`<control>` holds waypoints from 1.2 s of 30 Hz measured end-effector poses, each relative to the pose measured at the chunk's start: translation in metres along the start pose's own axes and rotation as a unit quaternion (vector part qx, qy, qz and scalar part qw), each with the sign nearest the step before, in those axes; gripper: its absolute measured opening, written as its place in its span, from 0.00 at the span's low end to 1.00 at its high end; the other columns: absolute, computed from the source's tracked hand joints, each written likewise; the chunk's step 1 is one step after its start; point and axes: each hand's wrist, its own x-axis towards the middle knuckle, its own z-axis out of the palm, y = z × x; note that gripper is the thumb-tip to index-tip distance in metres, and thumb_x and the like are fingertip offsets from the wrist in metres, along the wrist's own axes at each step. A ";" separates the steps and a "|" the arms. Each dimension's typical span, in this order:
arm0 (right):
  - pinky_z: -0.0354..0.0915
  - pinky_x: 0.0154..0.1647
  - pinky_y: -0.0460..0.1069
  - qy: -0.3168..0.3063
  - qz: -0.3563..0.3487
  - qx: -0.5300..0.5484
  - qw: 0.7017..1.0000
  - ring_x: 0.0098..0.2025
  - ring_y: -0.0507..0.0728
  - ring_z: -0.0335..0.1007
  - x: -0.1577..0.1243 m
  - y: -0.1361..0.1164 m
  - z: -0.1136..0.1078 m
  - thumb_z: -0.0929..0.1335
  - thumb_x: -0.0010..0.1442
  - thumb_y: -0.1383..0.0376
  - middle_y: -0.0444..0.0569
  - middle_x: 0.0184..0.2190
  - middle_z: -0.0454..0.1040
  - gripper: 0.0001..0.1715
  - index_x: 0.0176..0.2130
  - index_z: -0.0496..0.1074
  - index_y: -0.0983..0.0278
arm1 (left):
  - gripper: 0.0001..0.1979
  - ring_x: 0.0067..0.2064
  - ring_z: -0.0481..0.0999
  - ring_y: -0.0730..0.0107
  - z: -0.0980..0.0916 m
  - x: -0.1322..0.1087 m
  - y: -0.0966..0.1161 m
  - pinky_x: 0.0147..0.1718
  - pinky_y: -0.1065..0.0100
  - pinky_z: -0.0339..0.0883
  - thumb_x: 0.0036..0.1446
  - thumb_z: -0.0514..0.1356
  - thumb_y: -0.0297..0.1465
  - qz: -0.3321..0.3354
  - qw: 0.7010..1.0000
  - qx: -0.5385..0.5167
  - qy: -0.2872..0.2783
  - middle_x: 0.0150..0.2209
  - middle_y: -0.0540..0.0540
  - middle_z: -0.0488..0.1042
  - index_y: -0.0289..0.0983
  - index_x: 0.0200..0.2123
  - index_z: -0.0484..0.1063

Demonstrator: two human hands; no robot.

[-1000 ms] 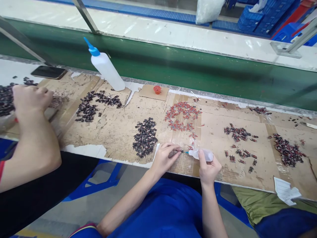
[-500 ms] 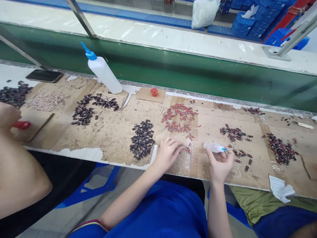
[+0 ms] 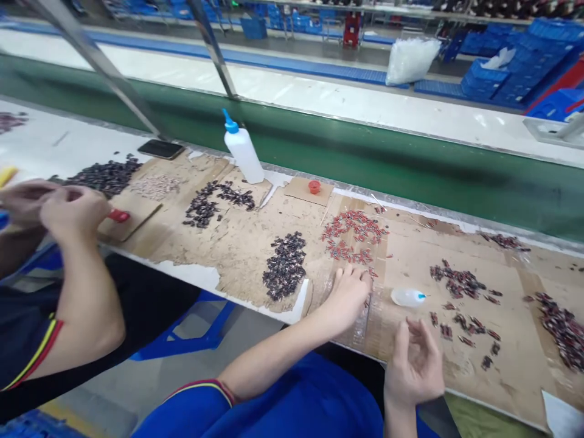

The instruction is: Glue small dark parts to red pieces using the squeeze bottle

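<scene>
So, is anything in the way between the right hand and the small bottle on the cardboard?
Nothing visible: the right hand is on the near side of the small bottle, with only cardboard showing between them.

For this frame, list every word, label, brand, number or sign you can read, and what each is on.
No readable text.
Small squeeze bottle and large squeeze bottle: no lettering can be made out.
Paper sheet at the lower right: cut off by the frame; no writing legible.
Blue crates in the background: too small and blurred to tell whether they carry any marks.
</scene>
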 end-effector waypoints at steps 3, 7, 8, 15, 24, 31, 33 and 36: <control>0.72 0.33 0.54 -0.114 0.149 0.111 0.976 0.33 0.59 0.75 -0.010 -0.008 0.004 0.70 0.55 0.51 0.55 0.34 0.79 0.22 0.42 0.75 0.65 | 0.05 0.45 0.69 0.60 -0.010 -0.012 -0.001 0.42 0.61 0.60 0.60 0.58 0.25 0.051 0.991 -0.121 0.018 0.38 0.45 0.75 0.38 0.35 0.73; 0.69 0.22 0.48 -0.242 0.297 0.226 0.896 0.26 0.55 0.73 -0.004 -0.016 0.014 0.71 0.51 0.48 0.50 0.28 0.78 0.22 0.31 0.76 0.65 | 0.04 0.46 0.70 0.65 -0.018 -0.029 -0.005 0.46 0.64 0.60 0.59 0.61 0.28 0.085 0.972 -0.212 0.048 0.37 0.47 0.76 0.40 0.34 0.76; 0.69 0.21 0.47 -0.259 0.309 0.231 0.885 0.25 0.54 0.72 -0.002 -0.017 0.016 0.73 0.49 0.49 0.49 0.26 0.77 0.21 0.29 0.76 0.64 | 0.03 0.46 0.70 0.65 -0.019 -0.033 -0.006 0.47 0.64 0.60 0.59 0.61 0.28 0.082 0.971 -0.218 0.055 0.37 0.47 0.76 0.40 0.33 0.76; 0.68 0.19 0.45 -0.288 0.338 0.203 0.873 0.24 0.53 0.72 0.004 -0.017 0.015 0.78 0.40 0.52 0.48 0.25 0.78 0.20 0.27 0.78 0.64 | 0.08 0.47 0.71 0.62 -0.022 -0.049 -0.032 0.47 0.61 0.61 0.57 0.63 0.34 0.065 0.978 -0.175 0.089 0.41 0.46 0.77 0.42 0.40 0.76; 0.75 0.31 0.53 -0.224 0.259 0.117 0.932 0.34 0.61 0.78 -0.007 -0.012 0.026 0.76 0.43 0.54 0.54 0.32 0.81 0.20 0.33 0.80 0.66 | 0.07 0.48 0.70 0.58 0.002 -0.059 -0.061 0.44 0.58 0.63 0.58 0.62 0.28 0.012 0.993 -0.046 0.106 0.42 0.44 0.76 0.42 0.39 0.77; 0.75 0.42 0.57 -0.247 0.240 0.083 0.935 0.37 0.62 0.79 -0.020 -0.013 0.029 0.73 0.50 0.54 0.56 0.36 0.81 0.20 0.37 0.79 0.66 | 0.10 0.47 0.70 0.59 0.013 -0.056 -0.051 0.45 0.57 0.65 0.58 0.59 0.24 0.033 0.987 -0.087 0.128 0.43 0.44 0.76 0.42 0.39 0.76; 0.75 0.41 0.56 -0.249 0.239 0.074 0.936 0.36 0.61 0.79 -0.021 -0.015 0.029 0.72 0.50 0.54 0.56 0.36 0.81 0.19 0.36 0.79 0.66 | 0.09 0.46 0.71 0.59 0.015 -0.054 -0.050 0.46 0.56 0.67 0.58 0.58 0.23 0.043 0.983 -0.117 0.134 0.40 0.44 0.77 0.41 0.37 0.77; 0.75 0.42 0.55 -0.255 0.232 0.084 0.935 0.36 0.60 0.79 -0.022 -0.017 0.029 0.72 0.51 0.54 0.55 0.37 0.81 0.18 0.36 0.78 0.66 | 0.09 0.42 0.73 0.62 0.015 -0.054 -0.048 0.42 0.59 0.70 0.61 0.56 0.24 0.051 0.975 -0.169 0.136 0.35 0.45 0.78 0.40 0.36 0.76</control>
